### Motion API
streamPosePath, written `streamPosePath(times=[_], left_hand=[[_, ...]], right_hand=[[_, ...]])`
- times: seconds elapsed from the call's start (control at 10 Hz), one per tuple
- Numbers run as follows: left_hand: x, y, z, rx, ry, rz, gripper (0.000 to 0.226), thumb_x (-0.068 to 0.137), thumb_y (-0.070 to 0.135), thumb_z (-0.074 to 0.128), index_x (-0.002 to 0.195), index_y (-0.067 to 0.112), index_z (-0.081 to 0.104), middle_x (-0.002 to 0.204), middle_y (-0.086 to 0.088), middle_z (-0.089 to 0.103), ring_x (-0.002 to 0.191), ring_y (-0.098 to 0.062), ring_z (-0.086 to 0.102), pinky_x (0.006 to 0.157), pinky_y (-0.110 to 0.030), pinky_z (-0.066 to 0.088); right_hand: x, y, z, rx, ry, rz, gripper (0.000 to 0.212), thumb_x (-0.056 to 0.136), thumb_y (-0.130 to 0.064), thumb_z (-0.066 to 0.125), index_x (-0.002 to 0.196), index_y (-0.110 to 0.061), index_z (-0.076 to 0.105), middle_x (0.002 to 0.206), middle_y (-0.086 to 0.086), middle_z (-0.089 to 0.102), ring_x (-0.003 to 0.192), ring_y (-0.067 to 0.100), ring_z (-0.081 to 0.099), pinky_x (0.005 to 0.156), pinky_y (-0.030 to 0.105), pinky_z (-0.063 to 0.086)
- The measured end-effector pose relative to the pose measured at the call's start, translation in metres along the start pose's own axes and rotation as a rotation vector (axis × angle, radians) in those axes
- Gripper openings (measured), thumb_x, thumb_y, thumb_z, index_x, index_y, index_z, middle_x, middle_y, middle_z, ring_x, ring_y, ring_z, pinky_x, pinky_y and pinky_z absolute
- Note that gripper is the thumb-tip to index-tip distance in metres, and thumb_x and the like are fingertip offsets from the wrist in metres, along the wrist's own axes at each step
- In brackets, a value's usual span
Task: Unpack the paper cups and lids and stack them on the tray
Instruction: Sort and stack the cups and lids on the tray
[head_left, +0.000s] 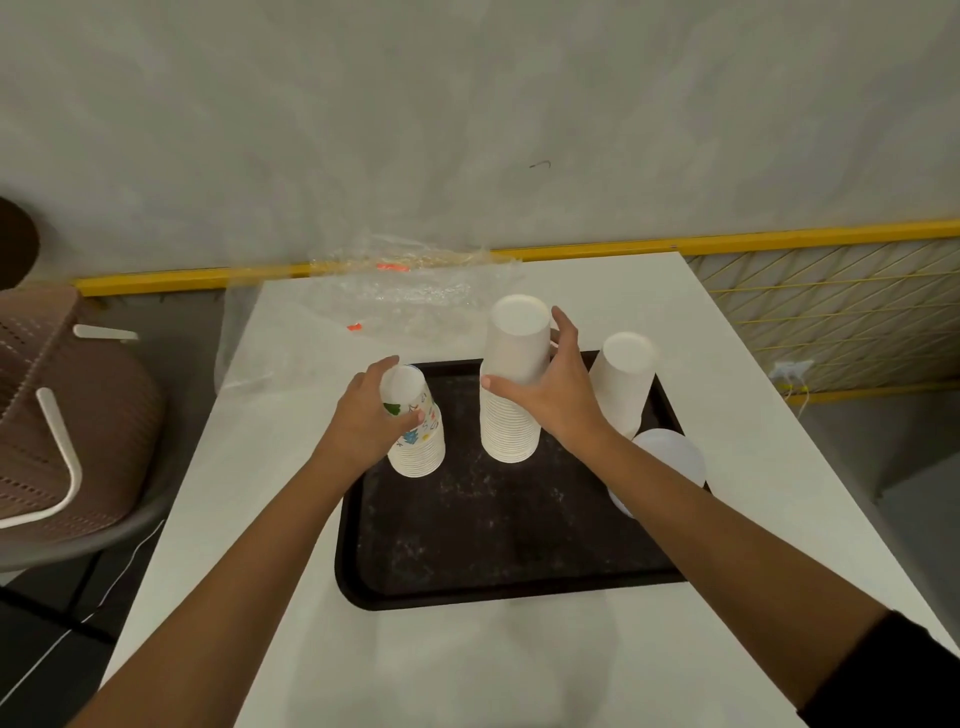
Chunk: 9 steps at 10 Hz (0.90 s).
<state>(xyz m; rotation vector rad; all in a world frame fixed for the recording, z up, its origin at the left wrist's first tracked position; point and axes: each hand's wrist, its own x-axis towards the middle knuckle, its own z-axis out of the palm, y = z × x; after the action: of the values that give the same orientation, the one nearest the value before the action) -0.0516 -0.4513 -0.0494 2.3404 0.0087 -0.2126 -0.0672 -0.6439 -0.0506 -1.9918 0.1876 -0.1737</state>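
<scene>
The left hand (371, 413) is curled around the short stack of printed paper cups (415, 431), with thumb and fingers closed on its upper part, at the far left corner of the black plastic tray (498, 545). The right hand (553, 387) is wrapped more widely around the tall stack of plain white paper cups (511, 379) in the middle of the tray's far side, the thumb across the front and the fingers behind. A second plain white cup stack (623, 382) stands free just to the right, and a pile of white round lids (670, 457) rests at the tray's right edge, partly hidden by the forearm. Behind the tray lies the empty clear plastic wrapping (405, 291) on the white table (467, 665). The stacks look light and top-heavy, and thin paper walls dent easily, so I think holding low and gently is safer.
</scene>
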Motion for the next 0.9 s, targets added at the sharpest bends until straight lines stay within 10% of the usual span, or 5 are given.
streamPosePath(times=[0.9], left_hand=[[0.0055, 0.0028, 0.0046, 0.009, -0.003, 0.030, 0.069, 0.081, 0.014, 0.069, 0.140, 0.019, 0.032, 0.142, -0.009, 0.040, 0.129, -0.028, 0.041, 0.105, -0.042, 0.038]], right_hand=[[-0.0029, 0.0065, -0.0010, -0.149, -0.070, 0.030, 0.082, 0.069, -0.027, 0.079, 0.133, -0.014, 0.030, 0.133, 0.004, 0.045, 0.123, 0.019, 0.044, 0.101, 0.036, 0.041]])
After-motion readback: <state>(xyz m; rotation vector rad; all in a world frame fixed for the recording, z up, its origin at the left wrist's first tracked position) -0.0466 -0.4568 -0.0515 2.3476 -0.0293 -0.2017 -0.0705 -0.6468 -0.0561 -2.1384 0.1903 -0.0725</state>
